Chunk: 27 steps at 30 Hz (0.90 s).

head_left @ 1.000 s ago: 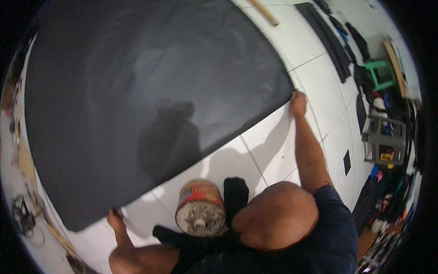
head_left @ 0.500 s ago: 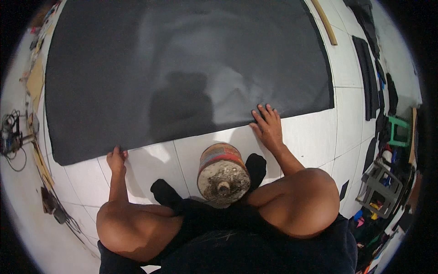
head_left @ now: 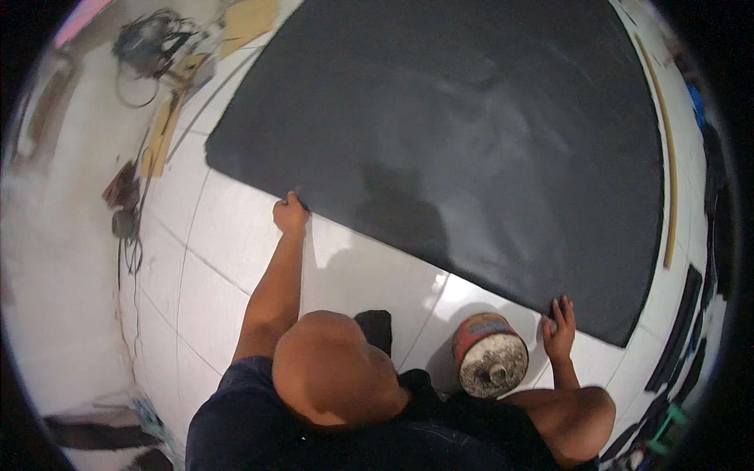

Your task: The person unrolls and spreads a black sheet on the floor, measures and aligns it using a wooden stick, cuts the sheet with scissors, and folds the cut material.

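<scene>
A large black sheet (head_left: 503, 157), smooth and slightly glossy like leatherette, lies flat on the white tiled floor. My left hand (head_left: 291, 215) is closed on its near edge, a short way in from the left corner; the thumb and fingertips are partly hidden. Toward the right corner, my right hand (head_left: 560, 334) rests with its fingers stretched over the same edge, palm partly off the sheet. Between my legs stands a round, grimy can (head_left: 493, 363) with reddish sides and a knob on its pale, stained top. Neither hand touches the can.
A long tan strip (head_left: 666, 173) lies along the sheet's right side. Folded black material (head_left: 677, 334) and a green plastic stool (head_left: 670, 428) are farther right. On the left, tangled cables (head_left: 153, 47) and tan boards (head_left: 162, 137) lie beside the white wall.
My view has turned left, so the sheet appears tilted and shifted right. Both hands keep about the same places along the sheet's near edge.
</scene>
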### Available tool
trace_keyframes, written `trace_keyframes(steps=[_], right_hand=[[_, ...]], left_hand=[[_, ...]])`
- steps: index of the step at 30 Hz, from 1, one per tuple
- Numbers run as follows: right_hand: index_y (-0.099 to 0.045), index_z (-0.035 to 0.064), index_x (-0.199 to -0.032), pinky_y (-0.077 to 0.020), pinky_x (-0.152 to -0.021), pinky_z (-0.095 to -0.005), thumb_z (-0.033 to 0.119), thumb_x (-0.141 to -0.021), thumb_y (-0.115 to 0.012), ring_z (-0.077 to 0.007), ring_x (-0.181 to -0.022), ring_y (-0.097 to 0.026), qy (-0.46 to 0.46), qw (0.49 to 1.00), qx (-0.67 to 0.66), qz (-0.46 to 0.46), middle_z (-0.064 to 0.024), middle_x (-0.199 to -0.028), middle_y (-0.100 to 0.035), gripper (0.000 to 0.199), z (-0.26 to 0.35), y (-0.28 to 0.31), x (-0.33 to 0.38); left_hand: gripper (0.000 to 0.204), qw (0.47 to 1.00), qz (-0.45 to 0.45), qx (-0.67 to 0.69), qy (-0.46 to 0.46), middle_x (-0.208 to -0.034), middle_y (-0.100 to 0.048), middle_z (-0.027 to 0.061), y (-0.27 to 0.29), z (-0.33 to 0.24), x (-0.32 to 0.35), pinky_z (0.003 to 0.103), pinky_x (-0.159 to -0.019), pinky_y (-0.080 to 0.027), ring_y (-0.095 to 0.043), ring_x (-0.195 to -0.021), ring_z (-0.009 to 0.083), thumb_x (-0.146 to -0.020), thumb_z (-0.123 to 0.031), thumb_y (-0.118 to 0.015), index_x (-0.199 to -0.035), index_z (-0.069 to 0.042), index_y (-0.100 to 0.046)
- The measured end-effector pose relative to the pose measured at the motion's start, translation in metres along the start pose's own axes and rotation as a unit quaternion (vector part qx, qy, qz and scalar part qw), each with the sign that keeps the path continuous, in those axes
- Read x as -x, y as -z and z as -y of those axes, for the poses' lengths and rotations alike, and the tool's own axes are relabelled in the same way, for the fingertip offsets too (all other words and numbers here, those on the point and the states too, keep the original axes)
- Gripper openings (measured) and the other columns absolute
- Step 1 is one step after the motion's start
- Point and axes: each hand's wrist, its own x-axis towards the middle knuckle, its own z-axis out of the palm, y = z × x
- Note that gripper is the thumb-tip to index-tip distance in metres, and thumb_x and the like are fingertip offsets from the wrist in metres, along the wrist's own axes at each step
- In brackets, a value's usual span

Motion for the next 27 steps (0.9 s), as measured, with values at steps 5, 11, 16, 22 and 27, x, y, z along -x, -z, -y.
trace_keyframes(steps=[5,11,16,22,27], right_hand=[[-0.048,0.0062,-0.136,-0.0307,-0.11,-0.0493,0.015,-0.085,-0.064,-0.0424,-0.135,-0.033,-0.001,0.995,-0.005,0.096,-0.0207,-0.149,-0.032,0.054,0.004,0.012,-0.006],[-0.046,0.0026,-0.137,-0.0328,-0.109,-0.0462,0.025,-0.083,-0.069,-0.0412,-0.135,-0.033,0.039,0.986,-0.033,0.157,-0.0257,-0.146,-0.033,0.063,-0.016,0.028,-0.019],[-0.044,-0.0029,-0.136,-0.0363,-0.106,-0.0474,0.041,-0.078,-0.074,-0.0453,-0.13,-0.038,0.063,0.948,0.005,0.311,-0.031,-0.141,-0.034,0.078,0.001,0.04,-0.065],[-0.043,-0.0047,-0.136,-0.0371,-0.103,-0.0527,0.048,-0.077,-0.073,-0.0496,-0.126,-0.04,0.128,0.942,-0.006,0.309,-0.0341,-0.135,-0.038,0.084,-0.013,0.055,-0.057],[-0.004,0.0043,-0.15,-0.0266,-0.108,-0.0584,0.049,-0.076,-0.075,-0.0546,-0.136,-0.021,0.056,0.908,0.076,0.409,-0.0375,-0.149,-0.01,0.112,-0.006,0.06,-0.05]], left_hand=[[0.037,0.981,-0.003,-0.192,-0.007,-0.088,-0.068,0.0203,0.021,0.011,-0.033,0.041,-0.077,-0.052,-0.067,-0.082,0.0337,-0.082,-0.035,-0.069,-0.085,0.002,-0.063],[0.059,0.984,-0.113,-0.113,-0.077,-0.117,-0.057,0.03,0.027,-0.026,-0.047,0.04,-0.096,-0.044,-0.057,-0.109,0.0414,-0.072,-0.02,-0.068,-0.122,0.002,-0.045],[0.06,0.941,-0.139,-0.158,-0.266,-0.122,-0.057,0.0273,0.103,-0.045,-0.155,0.041,-0.1,-0.042,-0.054,-0.116,0.039,-0.071,-0.02,-0.066,-0.123,0.006,-0.051],[0.071,0.874,-0.114,-0.345,-0.322,-0.141,-0.036,0.0304,0.09,-0.094,-0.202,0.044,-0.106,-0.037,-0.042,-0.128,0.0403,-0.075,-0.016,-0.062,-0.138,0.005,-0.037],[0.072,0.897,-0.039,-0.407,-0.167,-0.149,-0.026,0.0267,0.066,-0.076,-0.22,0.045,-0.11,-0.031,-0.034,-0.135,0.0397,-0.081,-0.025,-0.059,-0.143,-0.002,-0.033]])
